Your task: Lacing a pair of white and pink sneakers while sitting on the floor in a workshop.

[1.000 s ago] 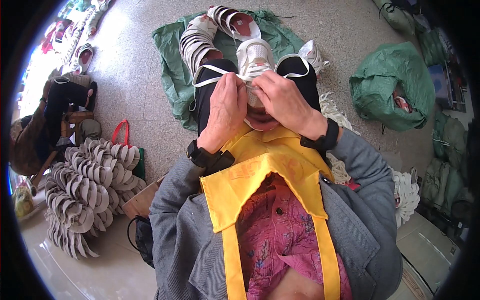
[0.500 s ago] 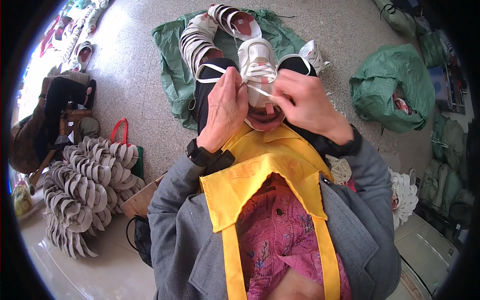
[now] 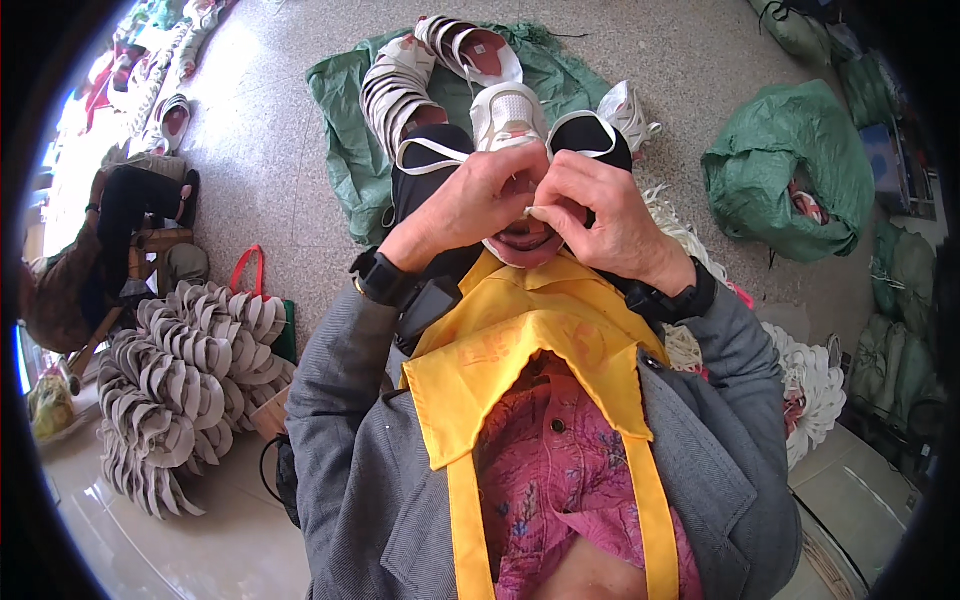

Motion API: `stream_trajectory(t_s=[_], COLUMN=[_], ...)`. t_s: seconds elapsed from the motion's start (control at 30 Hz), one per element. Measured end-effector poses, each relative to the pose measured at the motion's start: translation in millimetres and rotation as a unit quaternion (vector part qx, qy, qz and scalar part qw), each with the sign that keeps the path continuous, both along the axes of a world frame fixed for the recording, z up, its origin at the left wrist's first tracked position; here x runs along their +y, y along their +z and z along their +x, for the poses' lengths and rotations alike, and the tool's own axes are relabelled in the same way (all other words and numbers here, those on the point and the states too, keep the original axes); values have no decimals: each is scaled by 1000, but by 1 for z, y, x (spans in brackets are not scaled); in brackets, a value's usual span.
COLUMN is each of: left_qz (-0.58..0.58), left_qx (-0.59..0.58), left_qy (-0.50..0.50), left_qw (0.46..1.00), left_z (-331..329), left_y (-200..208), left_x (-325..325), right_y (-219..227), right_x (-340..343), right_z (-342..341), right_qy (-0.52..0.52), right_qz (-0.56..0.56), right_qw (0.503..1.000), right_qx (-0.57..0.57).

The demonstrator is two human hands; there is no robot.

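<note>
A white and pale-pink sneaker (image 3: 506, 112) rests between my knees, its toe pointing away and its pink-lined heel toward me. My left hand (image 3: 475, 200) is closed over the left side of its lacing area; what its fingertips grip is hidden. Close beside it, my right hand (image 3: 610, 215) pinches the tip of a white shoelace (image 3: 531, 211) above the shoe opening. One loop of lace lies over my left knee, another over my right knee. The eyelets are mostly covered by my fingers.
Nested unlaced shoe uppers (image 3: 395, 92) lie on a green sheet (image 3: 345, 150) ahead. White laces (image 3: 680, 225) hang at my right, near a green sack (image 3: 775, 165). Stacked grey shoe parts (image 3: 185, 390) stand at left, where another person (image 3: 75, 270) sits.
My hands have come together and nearer the shoe's opening. The lace stretched between them before is now mostly hidden, with only a short tip showing at my right fingers.
</note>
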State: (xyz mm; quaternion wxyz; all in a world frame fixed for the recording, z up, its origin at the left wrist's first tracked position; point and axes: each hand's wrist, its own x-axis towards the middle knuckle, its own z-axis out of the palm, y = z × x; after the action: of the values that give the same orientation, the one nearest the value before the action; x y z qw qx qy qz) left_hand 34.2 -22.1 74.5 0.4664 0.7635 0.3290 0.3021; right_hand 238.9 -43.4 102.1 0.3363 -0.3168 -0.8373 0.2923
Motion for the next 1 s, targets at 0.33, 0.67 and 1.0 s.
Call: stream_trajectory(t_s=[0.33, 0.67, 1.0], left_qz=[-92, -170, -55], left_qx=[-64, -173, 132], left_qy=[109, 295, 203], left_qw=[988, 924, 969], left_z=[-6, -181, -106], left_y=[-24, 19, 4], left_x=[-6, -52, -34], right_y=[-16, -54, -57], right_x=[-11, 3, -2], right_z=[11, 189, 162], right_qy=[-5, -193, -178], right_qz=[-339, -467, -400], right_qw=[925, 825, 896], right_qx=[173, 254, 77])
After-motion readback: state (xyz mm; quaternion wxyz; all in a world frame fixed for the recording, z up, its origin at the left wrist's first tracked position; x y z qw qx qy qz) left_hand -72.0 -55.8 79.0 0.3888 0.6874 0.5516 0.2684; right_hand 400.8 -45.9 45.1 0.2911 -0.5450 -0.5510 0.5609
